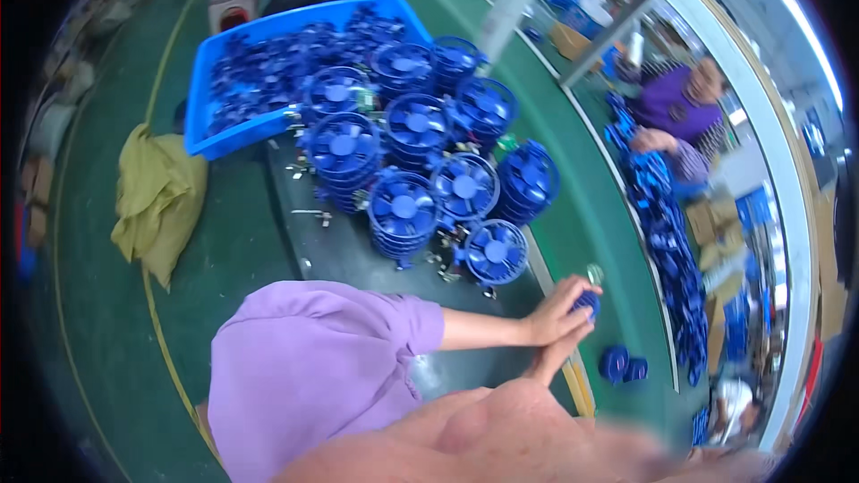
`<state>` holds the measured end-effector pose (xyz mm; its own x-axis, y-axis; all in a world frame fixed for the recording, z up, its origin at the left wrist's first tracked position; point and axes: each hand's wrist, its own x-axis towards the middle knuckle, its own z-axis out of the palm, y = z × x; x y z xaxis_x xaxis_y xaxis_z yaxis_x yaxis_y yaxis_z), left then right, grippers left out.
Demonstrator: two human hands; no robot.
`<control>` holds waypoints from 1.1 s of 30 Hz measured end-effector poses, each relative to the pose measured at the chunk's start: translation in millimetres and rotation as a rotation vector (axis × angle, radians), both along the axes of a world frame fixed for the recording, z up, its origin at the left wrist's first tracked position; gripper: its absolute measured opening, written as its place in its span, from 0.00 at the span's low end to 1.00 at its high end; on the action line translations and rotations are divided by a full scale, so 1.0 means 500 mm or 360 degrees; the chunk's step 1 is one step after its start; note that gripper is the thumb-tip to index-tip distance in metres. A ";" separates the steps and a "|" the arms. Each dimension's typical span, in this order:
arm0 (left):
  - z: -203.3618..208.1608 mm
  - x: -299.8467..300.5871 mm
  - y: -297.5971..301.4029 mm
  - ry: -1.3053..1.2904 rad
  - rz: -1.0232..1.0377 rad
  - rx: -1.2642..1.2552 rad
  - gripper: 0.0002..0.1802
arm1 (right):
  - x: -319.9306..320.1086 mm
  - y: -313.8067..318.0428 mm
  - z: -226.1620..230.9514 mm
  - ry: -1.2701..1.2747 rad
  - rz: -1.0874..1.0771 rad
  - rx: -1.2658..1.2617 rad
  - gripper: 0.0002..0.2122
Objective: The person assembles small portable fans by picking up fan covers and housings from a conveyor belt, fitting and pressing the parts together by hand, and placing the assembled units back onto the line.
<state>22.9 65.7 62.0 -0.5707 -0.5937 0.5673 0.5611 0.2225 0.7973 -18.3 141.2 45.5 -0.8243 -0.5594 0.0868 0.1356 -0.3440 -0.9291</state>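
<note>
Blue part (587, 301) right of front fan stack (495, 252), left hand (557, 311) nearer and clamped on it, can't tell grip of right hand (557, 354)

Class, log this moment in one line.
left hand: on blue part | right hand: against left, grip unclear | green surface: two dark-blue pieces | leftward: stacked blue fans

A bulging olive-yellow sack (161, 201) covers part of a yellow floor line (165, 349) beyond the left edge of the table (344, 259).
</note>
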 end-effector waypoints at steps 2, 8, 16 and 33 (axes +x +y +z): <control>-0.001 0.014 -0.011 -0.0036 0.0025 -0.0019 0.18 | 0.011 -0.013 -0.014 0.0047 0.0029 0.0014 0.28; -0.012 -0.010 -0.043 -0.0068 -0.0741 0.0921 0.19 | 0.009 -0.012 -0.006 0.0729 -0.0208 0.0406 0.36; 0.010 0.011 -0.037 0.0025 -0.0037 0.0274 0.24 | 0.018 -0.023 -0.043 0.0266 -0.0222 0.0024 0.28; -0.137 -0.048 -0.045 -0.0477 -0.0090 0.0034 0.26 | -0.169 0.070 -0.104 0.1833 -0.1435 0.1556 0.31</control>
<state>-0.8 43.2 -6.4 -0.7433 -0.5659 0.3566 0.3114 0.1790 0.9333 -103.0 176.2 -6.3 -0.6447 -0.2026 0.7371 -0.5805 0.7571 -0.2996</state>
